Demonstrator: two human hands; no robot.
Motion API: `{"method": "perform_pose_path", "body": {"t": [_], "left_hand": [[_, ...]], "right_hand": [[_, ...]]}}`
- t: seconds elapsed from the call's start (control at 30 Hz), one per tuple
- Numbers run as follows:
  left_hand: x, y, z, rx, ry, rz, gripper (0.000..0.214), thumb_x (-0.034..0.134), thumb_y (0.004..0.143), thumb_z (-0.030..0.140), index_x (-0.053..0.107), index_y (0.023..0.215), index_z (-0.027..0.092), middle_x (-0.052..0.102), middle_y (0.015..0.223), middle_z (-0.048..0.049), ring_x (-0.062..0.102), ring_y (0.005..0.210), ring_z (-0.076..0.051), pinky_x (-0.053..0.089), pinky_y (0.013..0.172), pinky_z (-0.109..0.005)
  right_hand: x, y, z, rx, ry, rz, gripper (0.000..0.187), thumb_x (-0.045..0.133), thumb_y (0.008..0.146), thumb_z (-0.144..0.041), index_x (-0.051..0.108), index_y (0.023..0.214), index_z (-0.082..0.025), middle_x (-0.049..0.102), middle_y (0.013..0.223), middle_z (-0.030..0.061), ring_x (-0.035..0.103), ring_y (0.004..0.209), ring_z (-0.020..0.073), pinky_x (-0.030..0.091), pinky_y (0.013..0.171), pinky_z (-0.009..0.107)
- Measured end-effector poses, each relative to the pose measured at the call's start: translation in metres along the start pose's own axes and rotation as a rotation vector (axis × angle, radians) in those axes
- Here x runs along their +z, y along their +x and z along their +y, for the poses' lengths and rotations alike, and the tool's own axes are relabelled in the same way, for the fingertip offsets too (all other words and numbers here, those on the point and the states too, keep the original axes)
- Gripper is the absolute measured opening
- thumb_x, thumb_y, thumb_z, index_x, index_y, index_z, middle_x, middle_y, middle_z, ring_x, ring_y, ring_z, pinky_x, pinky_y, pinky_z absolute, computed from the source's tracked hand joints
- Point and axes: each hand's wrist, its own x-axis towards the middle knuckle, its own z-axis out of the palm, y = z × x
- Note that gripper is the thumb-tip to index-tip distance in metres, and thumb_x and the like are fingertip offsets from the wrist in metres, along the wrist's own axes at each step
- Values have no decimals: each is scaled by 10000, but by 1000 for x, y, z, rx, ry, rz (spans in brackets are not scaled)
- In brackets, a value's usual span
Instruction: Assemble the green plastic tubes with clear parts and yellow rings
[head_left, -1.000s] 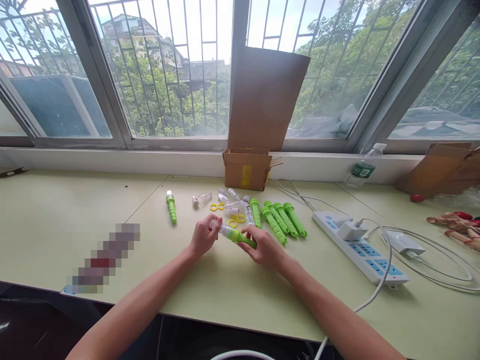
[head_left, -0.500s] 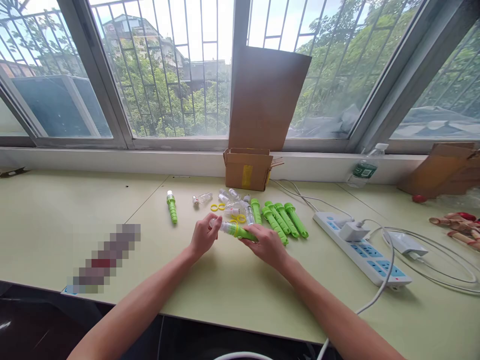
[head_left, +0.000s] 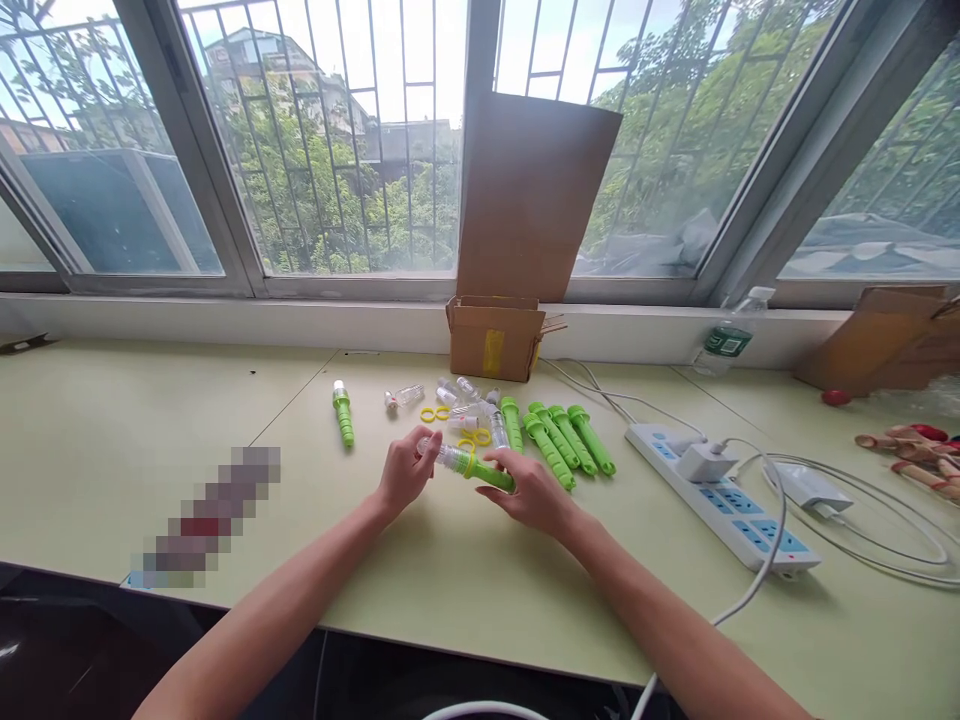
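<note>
— How is my grip on it?

— Your left hand is closed around the clear tip, and your right hand is clamped on the green handle. The piece sits low over the table, tilted, with the tip towards your left. A yellow ring sits at the joint. I cannot tell whether the piece touches the top.

— How do I seat it well?

— I'd say bring both parts onto one line before you push or twist. Hold firm with the right and let the left do the turning, so the ring doesn't sit crooked.

— What's around me?

— Loose green handles lie just beyond your right hand. Spare rings and clear tips lie past the piece. Mind your knuckles don't scatter them.
</note>
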Motion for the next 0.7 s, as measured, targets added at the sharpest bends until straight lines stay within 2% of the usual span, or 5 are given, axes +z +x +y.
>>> {"method": "perform_pose_path", "body": {"t": [0.17,0.43,0.53,0.6,0.7], "left_hand": [[0,0,-1,-6,6,0,359,410,903,461,552,744,173,492,401,51,488,380,-87,366,442,-168],[0,1,-3,-14,17,-12,372,405,901,475,545,731,175,504,415,44,484,386,-88,369,445,-173],[0,1,-3,-10,20,-26,383,395,904,480,549,732,174,505,420,41,486,391,-90,368,445,-176],[-1,1,-3,-7,23,-33,385,393,904,480,553,735,174,502,415,42,485,390,-91,366,444,-176],[-1,1,-3,-8,21,-38,389,393,902,487,555,739,173,501,408,43,482,384,-91,364,441,-176]], "right_hand": [[1,0,1,28,-61,-17,157,572,832,-350,543,863,-199,659,790,34,599,646,164,413,581,256],[-1,1,-3,40,-145,-50,209,492,883,-314,578,1049,-221,695,940,46,650,783,203,429,629,272],[0,0,-1,31,-120,-53,249,535,855,-328,562,1080,-226,691,974,43,652,810,207,443,656,279],[1,0,1,21,-98,-40,271,575,825,-330,550,1071,-219,683,997,47,648,815,206,446,661,280],[2,0,4,30,-79,-22,188,577,818,-311,546,970,-205,676,908,44,632,728,186,436,611,269]]}}
